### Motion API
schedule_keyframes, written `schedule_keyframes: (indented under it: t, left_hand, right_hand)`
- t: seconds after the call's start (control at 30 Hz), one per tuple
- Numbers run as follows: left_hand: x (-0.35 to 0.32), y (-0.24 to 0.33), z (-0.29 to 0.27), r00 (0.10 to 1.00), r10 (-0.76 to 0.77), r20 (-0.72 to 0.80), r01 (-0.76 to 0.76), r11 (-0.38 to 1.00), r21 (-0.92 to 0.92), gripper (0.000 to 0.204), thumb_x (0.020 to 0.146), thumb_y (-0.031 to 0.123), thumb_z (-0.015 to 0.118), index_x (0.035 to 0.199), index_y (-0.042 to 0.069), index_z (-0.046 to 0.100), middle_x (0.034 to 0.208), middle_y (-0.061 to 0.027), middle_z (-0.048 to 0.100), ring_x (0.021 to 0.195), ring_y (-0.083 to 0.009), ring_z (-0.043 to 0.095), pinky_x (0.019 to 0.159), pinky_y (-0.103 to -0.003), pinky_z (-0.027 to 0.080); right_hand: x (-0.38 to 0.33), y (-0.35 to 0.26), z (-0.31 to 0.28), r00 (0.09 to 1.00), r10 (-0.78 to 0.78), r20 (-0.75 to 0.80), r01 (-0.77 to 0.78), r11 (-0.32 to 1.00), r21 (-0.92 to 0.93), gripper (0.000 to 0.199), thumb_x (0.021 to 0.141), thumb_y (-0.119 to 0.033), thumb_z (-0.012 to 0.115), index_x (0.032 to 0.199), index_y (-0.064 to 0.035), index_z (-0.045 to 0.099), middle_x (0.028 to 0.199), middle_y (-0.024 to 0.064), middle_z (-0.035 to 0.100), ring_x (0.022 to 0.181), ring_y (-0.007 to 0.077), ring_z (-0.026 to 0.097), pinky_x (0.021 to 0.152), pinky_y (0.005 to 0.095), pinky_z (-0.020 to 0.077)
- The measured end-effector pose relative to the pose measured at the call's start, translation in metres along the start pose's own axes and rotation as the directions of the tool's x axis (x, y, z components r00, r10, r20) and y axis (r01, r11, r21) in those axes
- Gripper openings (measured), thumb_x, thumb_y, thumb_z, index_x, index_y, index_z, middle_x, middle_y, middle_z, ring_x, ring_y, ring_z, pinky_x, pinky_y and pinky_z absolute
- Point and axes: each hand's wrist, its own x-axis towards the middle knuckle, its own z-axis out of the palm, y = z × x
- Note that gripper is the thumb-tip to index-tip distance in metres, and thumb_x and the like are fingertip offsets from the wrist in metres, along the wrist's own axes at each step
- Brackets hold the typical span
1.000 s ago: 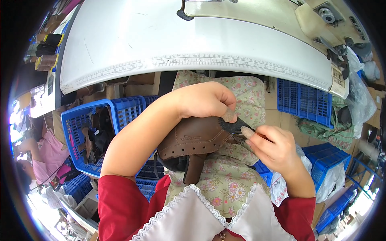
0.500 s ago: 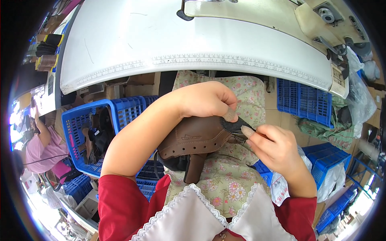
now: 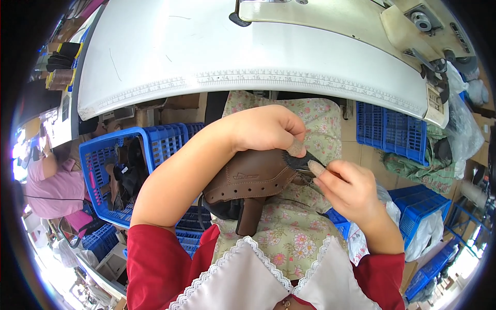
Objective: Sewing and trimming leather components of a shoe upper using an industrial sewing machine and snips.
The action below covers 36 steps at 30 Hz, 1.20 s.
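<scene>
A brown leather shoe upper (image 3: 256,173) with a row of eyelets, stitched seams and a black lining lies over my lap. Its brown tongue (image 3: 250,216) points toward me. My left hand (image 3: 271,129) reaches across its far side, thumb and bent fingers closed on the upper by the black edge at its right end. My right hand (image 3: 349,188) is closed in a pinch at that same dark edge, close to the left thumb. Both thumbs have beige coverings. Whether a small tool is also inside the right hand, I cannot tell.
Beyond my lap is a white sewing table (image 3: 181,51) with a printed ruler edge and a cream sewing machine (image 3: 320,20). Blue baskets stand on both sides; the left basket (image 3: 150,155) holds dark shoe pieces. Flowered cloth (image 3: 289,243) covers my lap. At far left sits a person in pink (image 3: 54,183).
My right hand has shifted slightly left, nearer the left thumb, and less of the black edge shows between them. The left hand and shoe upper stay almost still. The person in pink has moved.
</scene>
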Motion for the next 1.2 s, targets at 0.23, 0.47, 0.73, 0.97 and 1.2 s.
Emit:
schedule_keyframes:
  t: [0.23,0.47,0.73,0.97,1.2]
  left_hand:
    - [0.000,-0.004,-0.001,1.000,0.003,0.001,-0.003,0.999,-0.041,0.018,0.077,0.014,0.070,0.068,0.001,0.061,0.063,0.0017,0.051,0.065,-0.0088,0.044,0.060,-0.029,0.036]
    - [0.004,-0.011,-0.001,0.999,0.041,0.024,-0.041,0.999,0.026,0.021,0.080,0.017,0.073,0.071,0.003,0.061,0.064,0.0047,0.051,0.064,-0.0062,0.044,0.058,-0.026,0.035]
    - [0.004,-0.006,0.001,1.000,-0.013,0.002,0.013,1.000,0.011,0.017,0.077,0.014,0.070,0.069,0.001,0.061,0.062,0.0013,0.051,0.065,-0.0094,0.045,0.059,-0.029,0.037]
    - [0.006,-0.009,0.000,0.999,0.024,0.031,-0.025,0.999,0.023,0.019,0.080,0.016,0.073,0.074,0.001,0.063,0.066,0.0031,0.055,0.067,-0.0069,0.048,0.061,-0.027,0.038]
    - [0.004,-0.011,0.000,0.999,0.038,0.019,-0.037,0.999,-0.027,0.018,0.079,0.015,0.073,0.073,0.002,0.063,0.065,0.0034,0.055,0.067,-0.0067,0.047,0.061,-0.026,0.038]
  right_hand:
    - [0.000,0.003,0.003,0.997,-0.075,-0.016,0.074,0.995,-0.070,0.034,0.070,-0.003,0.069,0.104,-0.0088,0.072,0.076,0.0027,0.052,0.057,0.0174,0.054,0.047,0.0314,0.0455]
    - [-0.001,0.009,0.007,0.997,-0.079,-0.006,0.079,0.997,0.002,0.033,0.071,-0.003,0.070,0.103,-0.0079,0.071,0.074,0.0035,0.052,0.057,0.0183,0.054,0.046,0.0316,0.0445]
    - [0.002,0.002,-0.004,0.999,-0.035,0.026,0.034,0.999,0.018,0.033,0.070,-0.002,0.070,0.103,-0.0075,0.070,0.074,0.0042,0.050,0.058,0.0185,0.054,0.047,0.0318,0.0453]
    - [0.005,0.002,-0.003,0.999,-0.044,0.019,0.044,0.999,0.001,0.030,0.072,-0.002,0.070,0.101,-0.0080,0.069,0.075,0.0036,0.051,0.058,0.0179,0.055,0.048,0.0317,0.0459]
    - [0.005,0.006,0.006,0.997,-0.068,-0.035,0.070,0.996,0.049,0.022,0.074,-0.002,0.072,0.094,-0.0064,0.067,0.075,0.0050,0.052,0.055,0.0198,0.055,0.045,0.0328,0.0441]
